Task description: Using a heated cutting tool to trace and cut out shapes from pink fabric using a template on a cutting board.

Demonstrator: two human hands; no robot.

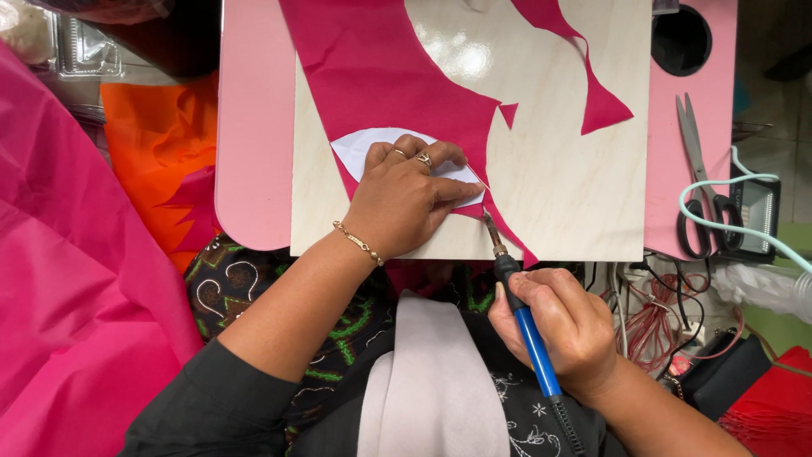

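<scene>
A thin sheet of magenta fabric (381, 76) is spread over a pale plywood board (575, 186), which lies on a pink surface (254, 127). On the near left part of the board a white oval paper template (359, 148) is laid on the fabric and is pressed flat by the left hand (406, 199), palm down, fingers spread along the template's near edge. The right hand (567, 326), just off the near edge of the board, is closed around the blue handle of a pen-shaped hot cutting tool (529, 326), whose metal tip meets the fabric just beside the left fingertips.

The fabric is judged light, limp and somewhat slippery; creases show toward the far side of the board, so it is likely to shift or pucker unless pinned by flat pressure close to the cut line. The template seems thin and easily displaced, and is best held across its face, not at its edge. The tool looks stiff and light, and is gripped on the insulated handle, well back from the tip. Scissors (698, 182) lie on the surface to the right of the board.
</scene>
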